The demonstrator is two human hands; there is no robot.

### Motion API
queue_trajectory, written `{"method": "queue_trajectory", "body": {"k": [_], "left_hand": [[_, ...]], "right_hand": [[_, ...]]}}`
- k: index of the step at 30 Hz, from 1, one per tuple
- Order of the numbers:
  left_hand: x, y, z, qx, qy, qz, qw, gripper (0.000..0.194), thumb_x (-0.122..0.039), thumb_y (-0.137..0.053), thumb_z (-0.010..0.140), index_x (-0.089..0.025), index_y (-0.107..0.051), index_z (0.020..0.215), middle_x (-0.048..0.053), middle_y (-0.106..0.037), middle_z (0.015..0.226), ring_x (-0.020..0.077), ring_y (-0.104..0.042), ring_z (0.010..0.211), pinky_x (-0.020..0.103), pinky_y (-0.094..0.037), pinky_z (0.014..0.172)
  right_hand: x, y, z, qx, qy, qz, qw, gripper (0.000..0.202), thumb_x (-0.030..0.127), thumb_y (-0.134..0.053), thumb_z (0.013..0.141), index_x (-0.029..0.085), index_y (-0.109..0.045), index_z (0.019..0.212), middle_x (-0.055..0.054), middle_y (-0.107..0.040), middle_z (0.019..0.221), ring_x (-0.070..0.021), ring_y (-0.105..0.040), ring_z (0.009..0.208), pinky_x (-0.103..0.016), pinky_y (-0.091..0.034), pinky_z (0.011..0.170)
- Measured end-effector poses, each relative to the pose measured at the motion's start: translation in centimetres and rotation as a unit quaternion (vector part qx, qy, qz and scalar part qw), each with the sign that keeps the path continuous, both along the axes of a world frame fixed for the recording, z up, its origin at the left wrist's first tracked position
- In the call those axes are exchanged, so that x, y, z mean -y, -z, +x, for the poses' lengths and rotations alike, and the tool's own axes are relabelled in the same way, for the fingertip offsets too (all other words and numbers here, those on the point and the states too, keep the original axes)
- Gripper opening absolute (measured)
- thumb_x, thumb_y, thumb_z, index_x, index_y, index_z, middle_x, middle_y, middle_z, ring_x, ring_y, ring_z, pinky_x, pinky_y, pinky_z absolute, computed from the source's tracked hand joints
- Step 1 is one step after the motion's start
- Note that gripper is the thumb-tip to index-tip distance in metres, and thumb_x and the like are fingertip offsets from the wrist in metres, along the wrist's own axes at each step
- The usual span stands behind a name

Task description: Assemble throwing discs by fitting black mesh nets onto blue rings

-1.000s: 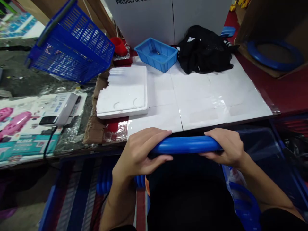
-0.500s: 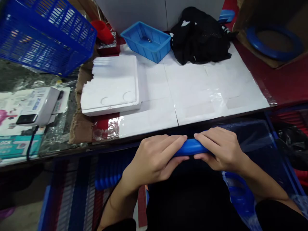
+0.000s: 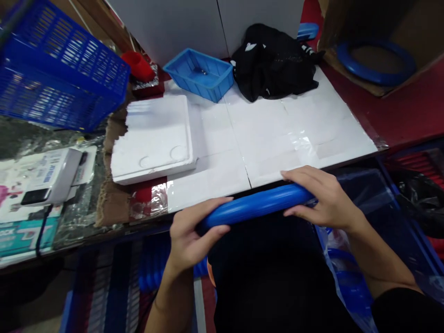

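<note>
A smooth blue ring (image 3: 258, 204), seen nearly edge-on, is held level between my two hands just off the table's front edge. My left hand (image 3: 190, 229) grips its left end, thumb below and fingers above. At the right end, my right hand (image 3: 317, 199) is closed round it in the same way. Its far side is hidden from this angle. A similar blue ring (image 3: 342, 60) leans inside a cardboard box at the upper right.
On the white-covered table (image 3: 270, 138) lie a foam block (image 3: 152, 138), a light blue bin (image 3: 201, 76) with small metal bits and a black cloth (image 3: 274, 62). Blue baskets (image 3: 65, 69) and a white device (image 3: 52, 178) are at left. A bag of blue pieces (image 3: 347, 277) hangs below right.
My hands have moved apart along the blue ring, the left one further left, exposing more of it. The view has shifted, so the table things appear lower and further left.
</note>
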State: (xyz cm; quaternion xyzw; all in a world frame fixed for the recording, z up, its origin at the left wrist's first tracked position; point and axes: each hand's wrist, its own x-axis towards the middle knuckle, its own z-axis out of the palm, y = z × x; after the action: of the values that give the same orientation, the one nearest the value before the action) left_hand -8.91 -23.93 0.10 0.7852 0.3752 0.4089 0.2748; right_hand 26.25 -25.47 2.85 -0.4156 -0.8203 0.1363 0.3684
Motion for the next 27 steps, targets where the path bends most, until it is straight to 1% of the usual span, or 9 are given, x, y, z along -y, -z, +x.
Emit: {"method": "queue_trajectory", "body": {"k": [2, 5, 9, 11, 14, 17, 20, 24, 27], "left_hand": [[-0.7, 1.8, -1.8, 0.068, -0.017, -0.003, 0.998, 0.041, -0.052, -0.081, 0.096, -0.026, -0.087, 0.128, 0.006, -0.089, 0.114, 0.0301, -0.085, 0.098, 0.038, -0.068, 0.089], [-1.8, 4.2, -2.8, 0.164, 0.013, 0.010, 0.986, 0.046, -0.058, -0.079, 0.094, -0.023, -0.089, 0.122, 0.009, -0.088, 0.103, 0.0307, -0.083, 0.088, 0.040, -0.066, 0.081], [-2.3, 5.0, -2.3, 0.171, -0.011, -0.027, 0.985, 0.067, -0.080, -0.059, 0.100, -0.019, -0.087, 0.107, 0.012, -0.082, 0.089, 0.0300, -0.079, 0.081, 0.044, -0.065, 0.076], [-2.4, 4.2, -2.2, 0.128, 0.015, -0.037, 0.991, 0.068, -0.081, -0.059, 0.100, -0.019, -0.084, 0.111, 0.013, -0.082, 0.094, 0.0312, -0.079, 0.085, 0.044, -0.065, 0.077], [-2.1, 1.7, -1.9, 0.044, 0.102, -0.007, 0.994, 0.058, -0.066, -0.069, 0.103, -0.019, -0.078, 0.137, 0.016, -0.084, 0.116, 0.0328, -0.081, 0.103, 0.044, -0.066, 0.089], [-1.4, -1.2, -0.3, -0.059, 0.127, 0.047, 0.989, 0.061, -0.051, -0.081, 0.102, -0.021, -0.068, 0.153, 0.016, -0.083, 0.129, 0.0309, -0.081, 0.115, 0.041, -0.064, 0.101], [-0.6, -3.3, 1.7, -0.116, 0.152, 0.094, 0.977, 0.058, -0.037, -0.082, 0.103, -0.020, -0.065, 0.155, 0.014, -0.084, 0.128, 0.0279, -0.084, 0.112, 0.037, -0.066, 0.099], [0.1, -4.1, 3.2, -0.118, 0.161, 0.114, 0.973, 0.052, -0.034, -0.078, 0.105, -0.016, -0.066, 0.152, 0.015, -0.085, 0.126, 0.0282, -0.085, 0.107, 0.037, -0.068, 0.092], [0.5, -3.7, 3.7, -0.111, 0.165, 0.119, 0.973, 0.051, -0.031, -0.079, 0.104, -0.014, -0.067, 0.151, 0.016, -0.085, 0.125, 0.0284, -0.085, 0.102, 0.038, -0.068, 0.086]], "right_hand": [[-0.4, 0.7, 1.5, -0.062, -0.007, -0.050, 0.997, 0.070, 0.050, -0.088, 0.097, 0.027, -0.062, 0.158, -0.011, -0.081, 0.130, -0.0304, -0.080, 0.115, -0.046, -0.065, 0.102], [-0.6, 2.1, 2.5, -0.114, -0.029, -0.085, 0.989, 0.058, 0.042, -0.088, 0.097, 0.031, -0.068, 0.150, -0.009, -0.082, 0.126, -0.0311, -0.080, 0.113, -0.047, -0.067, 0.100], [-0.2, 3.4, 2.1, -0.101, -0.039, -0.036, 0.993, 0.054, 0.037, -0.091, 0.095, 0.029, -0.072, 0.144, -0.008, -0.086, 0.120, -0.0310, -0.083, 0.110, -0.045, -0.068, 0.099], [0.0, 3.5, 1.7, -0.093, -0.038, 0.003, 0.995, 0.055, 0.040, -0.091, 0.095, 0.027, -0.071, 0.145, -0.008, -0.087, 0.117, -0.0289, -0.085, 0.104, -0.041, -0.069, 0.096], [0.2, 3.4, 1.2, -0.083, -0.054, 0.041, 0.994, 0.057, 0.038, -0.088, 0.097, 0.025, -0.069, 0.149, -0.007, -0.086, 0.112, -0.0258, -0.085, 0.097, -0.036, -0.069, 0.089], [0.4, 3.3, 0.9, -0.057, -0.076, 0.062, 0.994, 0.065, 0.034, -0.088, 0.097, 0.022, -0.064, 0.156, -0.010, -0.085, 0.112, -0.0256, -0.084, 0.095, -0.035, -0.068, 0.083], [0.8, 3.2, 0.8, -0.037, -0.084, 0.064, 0.994, 0.070, 0.039, -0.088, 0.098, 0.018, -0.061, 0.158, -0.013, -0.083, 0.113, -0.0266, -0.083, 0.094, -0.036, -0.067, 0.081], [1.9, 2.4, 0.9, -0.028, -0.078, 0.047, 0.995, 0.074, 0.061, -0.086, 0.095, 0.017, -0.066, 0.152, -0.014, -0.082, 0.109, -0.0276, -0.080, 0.090, -0.038, -0.065, 0.077], [2.8, 1.6, 0.4, 0.012, -0.041, 0.041, 0.998, 0.058, 0.053, -0.087, 0.097, 0.017, -0.072, 0.139, -0.013, -0.082, 0.104, -0.0290, -0.079, 0.088, -0.041, -0.064, 0.078]]}}
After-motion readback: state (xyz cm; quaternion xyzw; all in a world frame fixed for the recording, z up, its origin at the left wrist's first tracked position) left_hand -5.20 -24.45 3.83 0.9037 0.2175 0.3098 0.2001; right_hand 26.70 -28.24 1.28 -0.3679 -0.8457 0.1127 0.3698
